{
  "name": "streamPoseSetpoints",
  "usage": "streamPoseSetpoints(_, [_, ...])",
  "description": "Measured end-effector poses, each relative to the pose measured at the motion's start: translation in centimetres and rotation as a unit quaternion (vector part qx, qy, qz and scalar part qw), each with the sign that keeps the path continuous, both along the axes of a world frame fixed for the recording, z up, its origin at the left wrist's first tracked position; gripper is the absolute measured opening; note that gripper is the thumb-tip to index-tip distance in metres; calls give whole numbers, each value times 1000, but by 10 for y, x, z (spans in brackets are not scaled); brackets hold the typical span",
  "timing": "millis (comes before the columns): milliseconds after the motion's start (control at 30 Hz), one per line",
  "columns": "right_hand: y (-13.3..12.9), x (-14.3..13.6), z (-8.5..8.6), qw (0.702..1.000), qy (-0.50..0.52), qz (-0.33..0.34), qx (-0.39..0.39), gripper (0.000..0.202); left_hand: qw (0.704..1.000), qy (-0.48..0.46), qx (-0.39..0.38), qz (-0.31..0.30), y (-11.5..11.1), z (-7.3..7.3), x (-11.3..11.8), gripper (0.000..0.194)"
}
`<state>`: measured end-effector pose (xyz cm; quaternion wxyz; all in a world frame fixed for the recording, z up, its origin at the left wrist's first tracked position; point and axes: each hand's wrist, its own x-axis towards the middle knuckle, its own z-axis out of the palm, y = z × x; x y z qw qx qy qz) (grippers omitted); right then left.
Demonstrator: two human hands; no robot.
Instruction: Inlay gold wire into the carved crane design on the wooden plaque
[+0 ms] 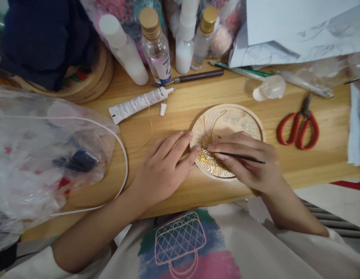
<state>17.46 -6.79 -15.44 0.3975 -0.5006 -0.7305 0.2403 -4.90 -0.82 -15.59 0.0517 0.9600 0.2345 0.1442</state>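
Observation:
A round wooden plate (257,123) with a raised rim lies on the table, bearing a line drawing and a band of gold wire-like lines (210,164) at its lower left. My right hand (249,157) rests over the plate's right side and pinches a thin dark stick-like tool (240,156), whose tip meets the gold lines. My left hand (168,166) lies with its fingers stretched out, the fingertips touching the plate's left rim. The tool's exact tip is too small to make out. Part of the drawing is hidden under my right hand.
Red-handled pliers (299,126) lie right of the plate. A white glue tube (142,104) with its cap (163,109) off, a dark-handled tool (199,76) and several bottles (156,50) are behind. Plastic bags (52,155) and a white cable (125,155) occupy the left; papers (304,35) sit back right.

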Motion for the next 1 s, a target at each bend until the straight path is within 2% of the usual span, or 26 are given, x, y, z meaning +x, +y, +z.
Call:
streamPoseSetpoints(133, [0,0,2,999,30,-34,2,29,997,-20,-70,-3,2,0,-3,31])
streamPoseSetpoints(267, [0,1,2,998,34,-47,12,29,985,-73,-154,26,5,3,-7,41])
streamPoseSetpoints(467, [1,0,5,997,38,-59,14,25,973,-116,-190,67,6,6,-8,44])
streamPoseSetpoints(633, [1,-1,2,989,60,-133,20,18,971,-139,-177,86,6,6,-11,49])
streamPoseSetpoints(833, [3,0,0,968,145,-205,6,12,958,-188,-190,109,7,11,-12,31])
streamPoseSetpoints(1000, [3,-1,-1,954,223,-200,0,12,914,-254,-285,137,10,6,-9,16])
